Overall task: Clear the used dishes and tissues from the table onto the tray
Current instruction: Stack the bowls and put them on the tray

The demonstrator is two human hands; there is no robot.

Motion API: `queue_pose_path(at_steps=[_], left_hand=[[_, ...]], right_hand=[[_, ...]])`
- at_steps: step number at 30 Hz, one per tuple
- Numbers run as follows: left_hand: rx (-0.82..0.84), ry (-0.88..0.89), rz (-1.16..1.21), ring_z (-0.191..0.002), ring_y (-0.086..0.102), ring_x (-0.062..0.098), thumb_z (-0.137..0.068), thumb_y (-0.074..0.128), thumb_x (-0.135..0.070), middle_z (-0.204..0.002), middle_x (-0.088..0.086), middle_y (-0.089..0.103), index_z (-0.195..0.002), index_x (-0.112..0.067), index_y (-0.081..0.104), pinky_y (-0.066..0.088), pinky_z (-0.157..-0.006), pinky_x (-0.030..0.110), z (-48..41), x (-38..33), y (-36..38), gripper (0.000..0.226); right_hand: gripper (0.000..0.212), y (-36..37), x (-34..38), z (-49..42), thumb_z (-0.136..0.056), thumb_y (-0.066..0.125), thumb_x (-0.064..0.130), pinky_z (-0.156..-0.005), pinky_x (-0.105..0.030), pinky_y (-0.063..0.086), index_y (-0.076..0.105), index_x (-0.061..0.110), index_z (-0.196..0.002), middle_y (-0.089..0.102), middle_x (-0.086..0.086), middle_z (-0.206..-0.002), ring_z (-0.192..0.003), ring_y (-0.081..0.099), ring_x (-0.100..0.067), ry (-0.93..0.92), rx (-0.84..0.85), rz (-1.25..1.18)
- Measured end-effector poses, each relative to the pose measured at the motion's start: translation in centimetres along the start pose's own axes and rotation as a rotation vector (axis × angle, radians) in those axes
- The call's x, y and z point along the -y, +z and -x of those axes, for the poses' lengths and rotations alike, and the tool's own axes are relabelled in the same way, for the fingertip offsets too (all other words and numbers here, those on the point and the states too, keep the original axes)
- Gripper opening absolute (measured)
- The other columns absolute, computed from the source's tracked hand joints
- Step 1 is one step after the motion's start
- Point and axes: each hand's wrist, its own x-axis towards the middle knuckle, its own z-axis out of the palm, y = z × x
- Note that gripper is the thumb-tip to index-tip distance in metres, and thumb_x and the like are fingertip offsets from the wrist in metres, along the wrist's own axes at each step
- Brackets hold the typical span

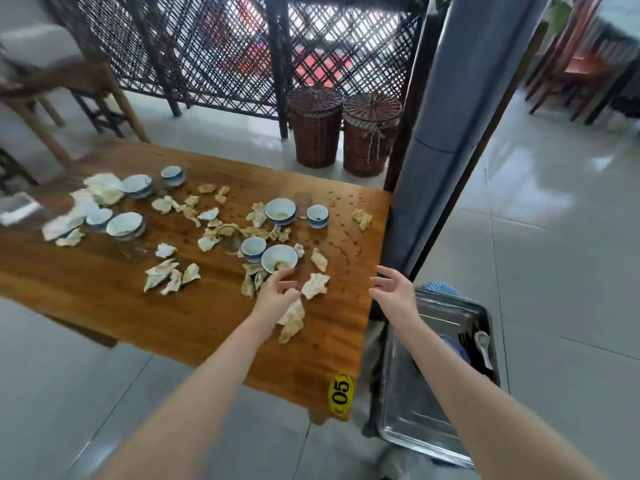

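Note:
A wooden table (pixel 194 327) is strewn with several blue-and-white bowls, cups and crumpled stained tissues. My left hand (pixel 277 294) hovers over the table just below the nearest bowl (pixel 279 258), fingers loosely spread and holding nothing. A crumpled tissue (pixel 315 285) lies just right of it and another tissue (pixel 292 320) under its wrist. My right hand (pixel 393 289) hangs open in the air past the table's right edge, above the metal tray (pixel 408 403). The tray stands low beside the table with a white spoon (pixel 482 342) and dark items at its far end.
Further bowls (pixel 280 211) and cups (pixel 317 216) and a glass (pixel 230 239) stand mid-table; more bowls and tissues (pixel 104 192) are piled at the far left. Two wicker baskets (pixel 317 128) stand behind the table by a lattice screen. A grey pillar (pixel 450 133) rises at the right.

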Motion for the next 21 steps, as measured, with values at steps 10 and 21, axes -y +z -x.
queue_pose_path(at_steps=[10, 21], left_hand=[[-0.152, 0.066, 0.048, -0.104, 0.056, 0.012, -0.09, 0.062, -0.011, -0.116, -0.001, 0.06, -0.131, -0.03, 0.05, 0.045, -0.067, 0.018, 4.0, 2.8, -11.2, 0.047], [-0.195, 0.05, 0.069, -0.109, 0.054, 0.015, -0.092, 0.06, -0.011, -0.121, 0.001, 0.058, -0.135, -0.028, 0.048, 0.046, -0.08, 0.027, 2.5, 4.1, -17.1, 0.048]], right_hand=[[0.045, 11.6, 2.0, 3.2, -0.085, 0.062, 0.002, -0.061, -0.013, 0.043, 0.056, 0.019, -0.126, 0.065, -0.001, -0.106, -0.089, 0.059, -0.005, -0.015, 0.104, 0.041], [0.049, 17.5, 3.9, 1.8, -0.085, 0.062, -0.001, -0.059, -0.013, 0.043, 0.053, 0.02, -0.128, 0.061, 0.008, -0.096, -0.083, 0.057, -0.003, -0.036, 0.132, 0.101]])
